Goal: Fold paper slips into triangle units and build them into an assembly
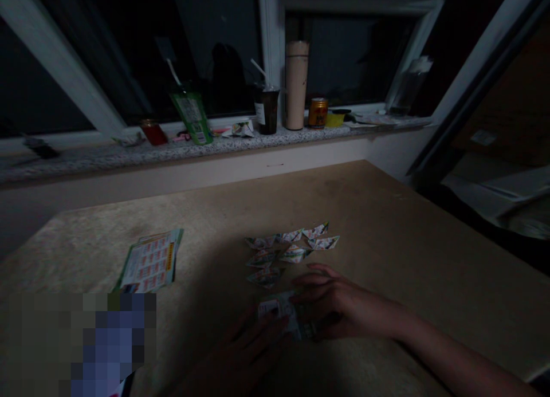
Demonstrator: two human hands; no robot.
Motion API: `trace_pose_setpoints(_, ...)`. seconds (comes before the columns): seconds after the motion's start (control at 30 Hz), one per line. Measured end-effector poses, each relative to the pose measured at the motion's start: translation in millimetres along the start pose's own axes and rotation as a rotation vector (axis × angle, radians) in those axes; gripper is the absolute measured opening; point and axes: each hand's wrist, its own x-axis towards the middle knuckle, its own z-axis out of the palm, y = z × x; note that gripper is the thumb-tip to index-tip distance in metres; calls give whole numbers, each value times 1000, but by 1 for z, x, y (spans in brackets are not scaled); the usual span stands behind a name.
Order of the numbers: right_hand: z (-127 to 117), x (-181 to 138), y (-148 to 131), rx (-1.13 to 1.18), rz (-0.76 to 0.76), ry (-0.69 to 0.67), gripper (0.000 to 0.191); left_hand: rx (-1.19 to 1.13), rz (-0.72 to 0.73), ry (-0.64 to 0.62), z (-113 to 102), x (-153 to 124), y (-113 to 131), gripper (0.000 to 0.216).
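In dim light, my left hand [244,351] and my right hand [330,308] meet over a small printed paper piece [279,311] lying on the tan table [387,225]. Left fingers lie fairly flat along the paper's left edge. Right fingers curl down onto its right side, pressing it. Just beyond the hands lie several small folded paper pieces [287,251] in a loose cluster. A stack of printed flyers [150,262] rests to the left.
A stone windowsill [215,148] runs along the back with a red jar [153,132], a green drink pouch [192,116], a dark cup with straw [266,107], a tall tumbler [297,85] and an orange can [318,112]. A blurred patch covers the lower left.
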Motion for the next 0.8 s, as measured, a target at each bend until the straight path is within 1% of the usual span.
trace_pose_setpoints(0.1, 0, 0, 1, -15, -14, -14, 12, 9, -10, -12, -1, 0, 3, 55)
trace_pose_setpoints(0.2, 1, 0, 2, -24, -23, -20, 14, 25, -40, -33, 1, 0, 5, 58)
trace_pose_setpoints(0.3, 0, 0, 2, -26, -24, -27, 17, 43, -49, -36, 9, 0, 5, 62)
trace_pose_setpoints(0.43, 1, 2, 3, 18, -6, -5, 20, 51, -70, 16, 24, 1, 5, 64)
trace_pose_setpoints(0.53, 6, 5, 5, 70, 25, 54, 28, 40, -82, -35, 30, 1, 6, 68)
trace_pose_setpoints(0.6, 10, 7, 6, 78, 46, 100, 31, 18, -116, -81, 29, 2, 7, 71)
trace_pose_setpoints(0.67, 15, 10, 5, 54, 65, 154, 30, -21, -139, -134, 25, 4, 8, 71)
trace_pose_setpoints(0.73, 21, 13, 3, 6, 94, 212, 27, -64, -139, -195, 18, 5, 9, 69)
trace_pose_setpoints(0.8, 25, 15, -1, -57, 131, 259, 25, -100, -151, -224, 9, 6, 11, 66)
